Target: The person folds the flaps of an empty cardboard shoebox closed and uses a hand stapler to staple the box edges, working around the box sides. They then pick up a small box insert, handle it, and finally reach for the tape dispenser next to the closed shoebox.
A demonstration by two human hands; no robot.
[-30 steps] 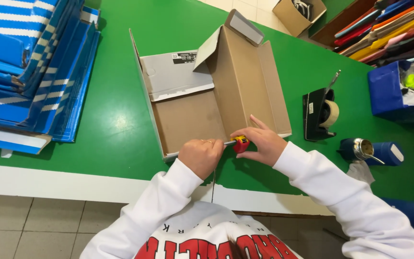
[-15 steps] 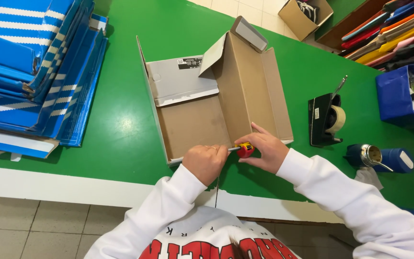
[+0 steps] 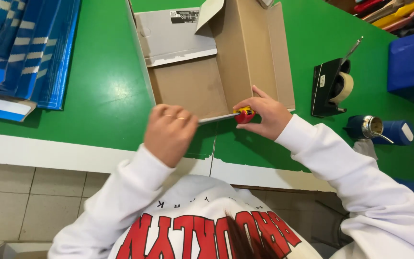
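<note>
Green tabletop (image 3: pixel 92 96) is bearing an open cardboard box (image 3: pixel 207 62). At the box's near edge, the right hand (image 3: pixel 264 115) is clamping a red tape measure (image 3: pixel 244 115), while the left hand (image 3: pixel 168 132) is pinching its blade's end

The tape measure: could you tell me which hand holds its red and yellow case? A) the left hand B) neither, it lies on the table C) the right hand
C: the right hand grips the tape measure case, while the left hand holds the pulled-out blade's end beside the box.
</note>
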